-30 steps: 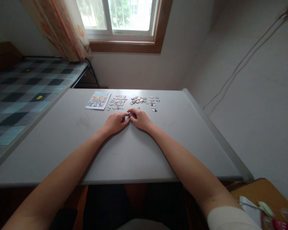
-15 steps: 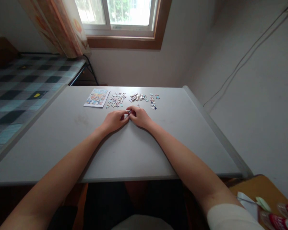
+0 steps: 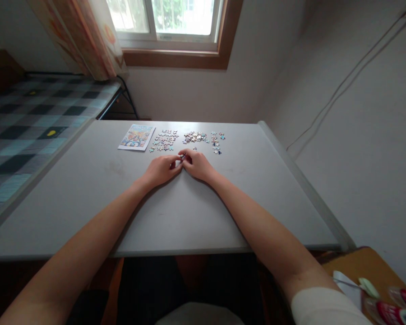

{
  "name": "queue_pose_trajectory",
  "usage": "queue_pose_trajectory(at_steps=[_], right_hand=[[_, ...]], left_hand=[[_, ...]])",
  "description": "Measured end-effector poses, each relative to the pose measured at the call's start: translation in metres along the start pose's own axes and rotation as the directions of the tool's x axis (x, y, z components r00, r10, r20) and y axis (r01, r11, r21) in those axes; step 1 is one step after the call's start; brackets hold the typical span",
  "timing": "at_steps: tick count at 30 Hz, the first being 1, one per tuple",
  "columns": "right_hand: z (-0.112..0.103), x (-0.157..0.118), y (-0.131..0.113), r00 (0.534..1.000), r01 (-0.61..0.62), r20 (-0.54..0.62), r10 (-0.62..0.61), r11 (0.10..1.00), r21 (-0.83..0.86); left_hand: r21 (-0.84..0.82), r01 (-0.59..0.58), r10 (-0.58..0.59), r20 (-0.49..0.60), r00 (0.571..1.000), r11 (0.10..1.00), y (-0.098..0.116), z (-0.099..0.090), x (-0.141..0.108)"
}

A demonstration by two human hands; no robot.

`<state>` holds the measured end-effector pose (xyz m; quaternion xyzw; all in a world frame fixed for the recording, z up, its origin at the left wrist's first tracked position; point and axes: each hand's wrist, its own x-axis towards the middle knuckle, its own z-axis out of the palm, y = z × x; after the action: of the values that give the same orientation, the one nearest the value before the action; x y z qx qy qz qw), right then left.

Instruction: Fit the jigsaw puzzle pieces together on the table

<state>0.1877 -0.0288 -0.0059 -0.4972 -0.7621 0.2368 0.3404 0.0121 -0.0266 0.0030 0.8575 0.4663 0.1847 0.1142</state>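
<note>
My left hand (image 3: 162, 169) and my right hand (image 3: 196, 164) meet at the middle of the white table (image 3: 186, 216). Their fingertips are closed on small puzzle pieces (image 3: 182, 156), partly hidden by the fingers. Just beyond the right hand lies a small loose piece (image 3: 195, 149). Behind the hands are a spread-out group of pieces (image 3: 164, 141) at the left, a dense pile (image 3: 195, 137) in the middle and a smaller group (image 3: 215, 143) at the right. A printed picture card (image 3: 136, 137) lies left of the pieces.
A bed with a checked cover (image 3: 64, 104) stands along the table's left side. Beyond the table are a curtain (image 3: 84, 40) and a window. A wooden stool (image 3: 375, 266) at the lower right carries red-labelled items (image 3: 392, 311).
</note>
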Motion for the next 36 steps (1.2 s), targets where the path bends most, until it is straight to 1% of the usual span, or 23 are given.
queue_pose_trajectory(at_steps=[36], right_hand=[[0.0004,-0.0004,-0.0001,1.0,0.013,-0.011,-0.012,1.0,0.014]], left_hand=[[-0.002,0.008,-0.008,-0.004,1.0,1.0,0.003,-0.0016,-0.0008]])
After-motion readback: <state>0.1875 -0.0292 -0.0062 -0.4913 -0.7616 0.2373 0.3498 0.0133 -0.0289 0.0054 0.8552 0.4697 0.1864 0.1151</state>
